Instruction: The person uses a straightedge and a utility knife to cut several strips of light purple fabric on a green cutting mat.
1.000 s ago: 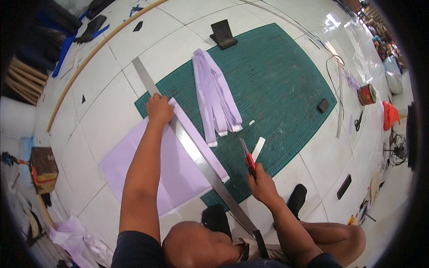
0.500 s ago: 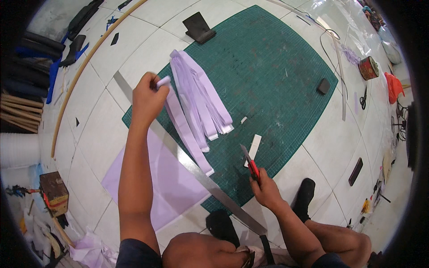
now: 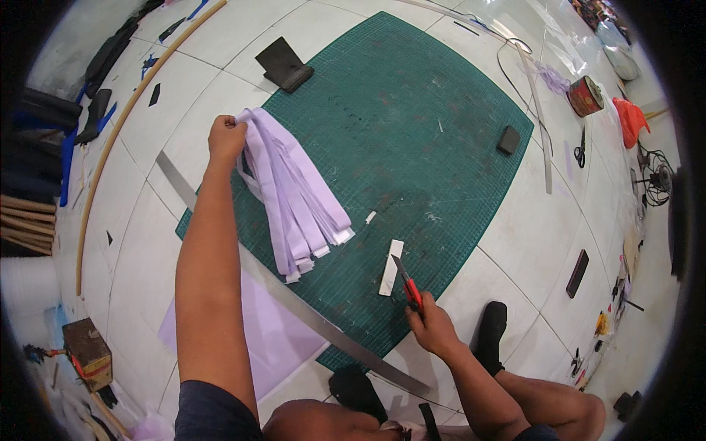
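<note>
My left hand (image 3: pixel 226 138) is closed at the far folded end of a bundle of lilac strips (image 3: pixel 294 187), its fingertips pinching there. How many strips they grip is hidden. The strips fan toward me over the green cutting mat (image 3: pixel 412 132). My right hand (image 3: pixel 435 325) grips a red utility knife (image 3: pixel 413 292), blade out and pointing away from me, beside a small white bar (image 3: pixel 391 268). A long metal ruler (image 3: pixel 316 320) lies across the near left edge of the mat and over a lilac sheet (image 3: pixel 276 349), which my left forearm partly hides.
Black angled piece (image 3: pixel 285 66) sits at the mat's far left edge; a dark block (image 3: pixel 508 140) rests at its right. On the tiles are a long curved tan strip (image 3: pixel 121 136), a round tin (image 3: pixel 585 96), black scissors (image 3: pixel 580 151) and a dark bar (image 3: pixel 577 273). A box (image 3: pixel 88 353) stands left.
My left hand has brought the single strip over to the bundle, where it now lies with the others. The knife stays in my right hand. The whole view has shifted slightly.
</note>
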The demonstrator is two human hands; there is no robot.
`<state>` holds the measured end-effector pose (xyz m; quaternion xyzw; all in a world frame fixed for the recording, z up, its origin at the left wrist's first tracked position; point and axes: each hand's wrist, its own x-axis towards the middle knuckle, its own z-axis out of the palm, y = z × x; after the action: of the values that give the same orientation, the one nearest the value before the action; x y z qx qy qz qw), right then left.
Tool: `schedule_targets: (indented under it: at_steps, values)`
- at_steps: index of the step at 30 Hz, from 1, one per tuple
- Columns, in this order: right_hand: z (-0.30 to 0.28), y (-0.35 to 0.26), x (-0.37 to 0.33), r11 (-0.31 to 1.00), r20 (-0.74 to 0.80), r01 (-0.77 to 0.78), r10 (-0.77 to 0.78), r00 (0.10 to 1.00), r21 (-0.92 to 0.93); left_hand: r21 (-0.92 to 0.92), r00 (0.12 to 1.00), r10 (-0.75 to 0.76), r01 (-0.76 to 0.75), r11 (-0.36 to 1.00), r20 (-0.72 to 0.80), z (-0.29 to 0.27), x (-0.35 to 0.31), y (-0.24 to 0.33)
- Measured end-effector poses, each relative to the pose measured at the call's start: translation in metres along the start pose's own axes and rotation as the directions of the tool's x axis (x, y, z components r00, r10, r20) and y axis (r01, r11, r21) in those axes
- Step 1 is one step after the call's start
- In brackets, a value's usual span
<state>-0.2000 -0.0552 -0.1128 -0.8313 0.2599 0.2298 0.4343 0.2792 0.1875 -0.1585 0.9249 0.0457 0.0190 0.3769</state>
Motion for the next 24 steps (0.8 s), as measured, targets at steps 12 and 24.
schedule_targets:
  at_steps: [12,24]
  values:
    - [-0.024,0.009,0.012,0.999,-0.007,-0.05,0.049,0.999,-0.019,0.289,0.955,-0.286,0.253,0.923,0.081,0.041,0.014,0.02]
    - [-0.044,0.033,0.016,0.997,-0.13,-0.071,0.071,0.989,-0.001,0.408,0.92,-0.353,0.26,0.875,0.172,0.064,0.048,0.015]
